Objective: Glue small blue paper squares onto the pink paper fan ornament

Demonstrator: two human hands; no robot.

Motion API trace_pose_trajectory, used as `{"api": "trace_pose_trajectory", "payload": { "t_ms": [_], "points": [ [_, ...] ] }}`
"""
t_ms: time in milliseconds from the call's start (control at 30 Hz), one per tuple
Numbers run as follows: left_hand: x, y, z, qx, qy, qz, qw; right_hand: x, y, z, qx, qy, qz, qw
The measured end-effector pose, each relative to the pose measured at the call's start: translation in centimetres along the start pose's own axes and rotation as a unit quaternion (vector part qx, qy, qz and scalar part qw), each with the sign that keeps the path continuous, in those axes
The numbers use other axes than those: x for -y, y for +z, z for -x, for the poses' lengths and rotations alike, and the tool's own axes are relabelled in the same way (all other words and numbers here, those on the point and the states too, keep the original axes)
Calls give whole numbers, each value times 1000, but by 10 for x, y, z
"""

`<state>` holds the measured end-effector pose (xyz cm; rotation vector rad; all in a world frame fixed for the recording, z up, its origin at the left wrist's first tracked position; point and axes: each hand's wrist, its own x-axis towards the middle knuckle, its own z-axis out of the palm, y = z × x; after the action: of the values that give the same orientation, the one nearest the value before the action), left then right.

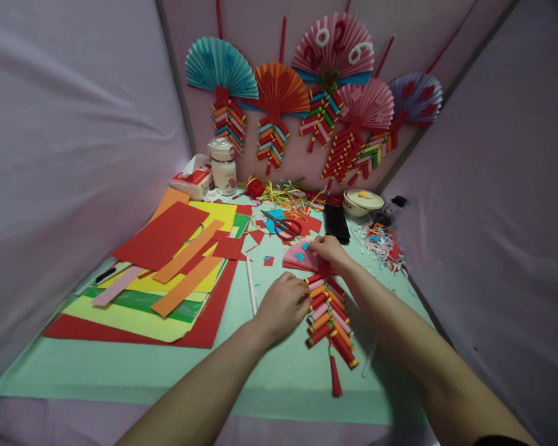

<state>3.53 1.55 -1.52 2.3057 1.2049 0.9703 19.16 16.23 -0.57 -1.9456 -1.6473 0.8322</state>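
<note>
So, the pink fan (294, 253) is lying on the counter (265, 371), just right of center frame, with its colored paper rolls (331, 314) and red tassel (335, 375) trailing toward the bottom. Right hand (329, 249) has its fingers bunched together at the fan, right by the little blue squares (300, 256); can't tell if it's actually pinching one. Left hand (283, 303) is loosely curled beside the rolls' left ends, grip hidden. Red-handled scissors (287, 229) sit just above the fan, near center.
</note>
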Motion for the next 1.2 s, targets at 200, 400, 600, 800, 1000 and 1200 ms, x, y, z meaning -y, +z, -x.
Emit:
{"api": "trace_pose_trajectory", "payload": {
  "t_ms": [200,400,600,800,1000,1200],
  "points": [
    [0,0,0,-1,1,0,1000,0,-1,1,5,-4,-10,1000],
    [0,-1,0,-1,0,2,1000,-1,-1,0,6,-10,-17,1000],
    [-1,0,0,1,-1,2,1000,-4,0,-4,6,-12,-6,1000],
    [0,-1,0,-2,2,6,1000,-5,0,-6,8,-16,3,1000],
    [0,-1,0,3,3,3,1000,-6,-2,-6,8,-19,11,1000],
    [-1,0,0,-3,3,-1,1000,-4,-3,-4,-1,-13,18,1000]
  ]
}}
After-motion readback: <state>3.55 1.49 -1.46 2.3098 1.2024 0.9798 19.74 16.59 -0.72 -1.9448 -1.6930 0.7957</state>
